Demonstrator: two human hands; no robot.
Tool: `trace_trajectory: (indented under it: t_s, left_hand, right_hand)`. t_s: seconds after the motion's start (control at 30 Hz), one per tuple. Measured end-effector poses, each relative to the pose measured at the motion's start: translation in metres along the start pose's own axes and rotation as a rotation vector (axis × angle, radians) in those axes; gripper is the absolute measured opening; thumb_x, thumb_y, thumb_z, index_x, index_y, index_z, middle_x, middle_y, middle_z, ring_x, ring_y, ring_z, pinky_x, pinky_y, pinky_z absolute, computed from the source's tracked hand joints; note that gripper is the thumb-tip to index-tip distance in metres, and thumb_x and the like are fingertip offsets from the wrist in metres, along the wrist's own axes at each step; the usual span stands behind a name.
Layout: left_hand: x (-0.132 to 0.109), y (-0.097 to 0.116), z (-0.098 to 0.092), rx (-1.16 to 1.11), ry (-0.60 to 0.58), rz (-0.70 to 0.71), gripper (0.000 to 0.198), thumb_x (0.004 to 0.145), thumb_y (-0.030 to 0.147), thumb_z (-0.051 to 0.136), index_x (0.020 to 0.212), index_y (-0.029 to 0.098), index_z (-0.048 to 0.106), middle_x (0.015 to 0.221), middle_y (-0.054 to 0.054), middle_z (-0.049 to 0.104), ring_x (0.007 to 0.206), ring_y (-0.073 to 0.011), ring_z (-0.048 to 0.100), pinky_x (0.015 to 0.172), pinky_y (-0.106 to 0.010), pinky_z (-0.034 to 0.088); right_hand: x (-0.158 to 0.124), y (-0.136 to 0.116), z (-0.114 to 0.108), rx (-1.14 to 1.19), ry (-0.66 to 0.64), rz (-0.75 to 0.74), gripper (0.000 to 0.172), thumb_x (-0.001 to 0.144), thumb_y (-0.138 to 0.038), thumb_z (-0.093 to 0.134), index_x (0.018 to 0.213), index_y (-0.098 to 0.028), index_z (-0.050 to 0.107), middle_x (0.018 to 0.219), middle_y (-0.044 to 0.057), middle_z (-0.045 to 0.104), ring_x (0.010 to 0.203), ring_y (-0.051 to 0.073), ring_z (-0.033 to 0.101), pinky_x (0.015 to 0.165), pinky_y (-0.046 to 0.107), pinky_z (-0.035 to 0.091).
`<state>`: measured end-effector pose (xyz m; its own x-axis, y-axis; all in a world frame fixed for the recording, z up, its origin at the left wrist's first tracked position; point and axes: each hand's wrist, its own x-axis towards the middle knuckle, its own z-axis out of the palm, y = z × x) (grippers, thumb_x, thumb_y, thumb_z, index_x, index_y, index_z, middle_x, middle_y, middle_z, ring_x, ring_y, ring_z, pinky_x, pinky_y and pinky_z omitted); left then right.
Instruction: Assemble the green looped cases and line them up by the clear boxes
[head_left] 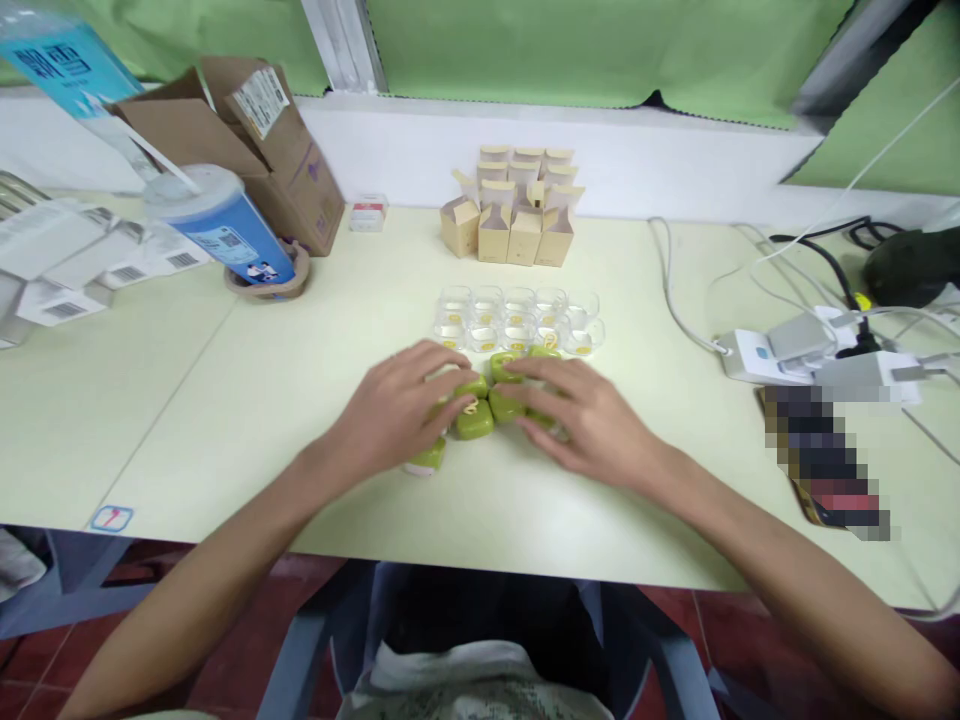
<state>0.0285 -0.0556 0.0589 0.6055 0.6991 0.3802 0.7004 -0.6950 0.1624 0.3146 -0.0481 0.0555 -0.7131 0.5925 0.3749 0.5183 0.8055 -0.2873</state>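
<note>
Several small green rounded cases (475, 422) lie bunched on the table between my two hands. Some carry a thin yellowish loop or mark on top. My left hand (401, 405) rests over the left side of the bunch, its thumb and fingers apart and touching cases. One green case with a pale underside (426, 458) sits below that palm. From the right, my right hand (589, 420) reaches over the other cases with spread fingers, which partly hide them. Just behind the bunch stand two rows of clear plastic cases (517, 322) with yellow marks at their bottoms.
Open small cardboard boxes (525, 235) stand grouped near the wall. Leftward are a blue cup (247, 235) in a holder, a brown carton (277, 150) and white boxes (67, 250). A power strip (757, 358) with cables and a pixelated phone (821, 460) lie right.
</note>
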Motion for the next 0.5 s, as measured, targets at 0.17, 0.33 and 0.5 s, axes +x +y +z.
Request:
trace_trajectory:
  t_s: [0.17, 0.33, 0.5]
  left_hand:
    - [0.066, -0.046, 0.003, -0.024, -0.042, -0.179, 0.025, 0.105, 0.033, 0.064, 0.12, 0.021, 0.081, 0.122, -0.01, 0.083, 0.127, -0.0341, 0.067, 0.108, -0.052, 0.057]
    - [0.113, -0.063, 0.026, 0.039, -0.149, -0.116, 0.015, 0.09, 0.025, 0.078, 0.101, 0.018, 0.085, 0.121, -0.014, 0.083, 0.137, -0.0423, 0.058, 0.109, -0.06, 0.054]
    - [0.117, -0.071, 0.037, 0.029, -0.151, -0.05, 0.017, 0.091, 0.014, 0.069, 0.087, 0.021, 0.085, 0.119, -0.012, 0.083, 0.127, -0.0368, 0.063, 0.102, -0.055, 0.056]
  right_hand:
    - [0.042, 0.068, -0.034, -0.087, 0.098, 0.331, 0.029, 0.102, -0.026, 0.061, 0.119, -0.022, 0.085, 0.113, 0.012, 0.086, 0.106, 0.035, 0.075, 0.093, 0.051, 0.059]
    - [0.071, 0.108, -0.027, -0.191, 0.001, 0.396, 0.03, 0.092, -0.02, 0.07, 0.117, -0.016, 0.088, 0.113, 0.016, 0.085, 0.111, 0.039, 0.07, 0.094, 0.053, 0.056]
    - [0.074, 0.107, -0.01, -0.277, -0.173, 0.376, 0.039, 0.087, -0.009, 0.071, 0.123, -0.011, 0.087, 0.113, 0.019, 0.086, 0.117, 0.043, 0.066, 0.088, 0.052, 0.057]
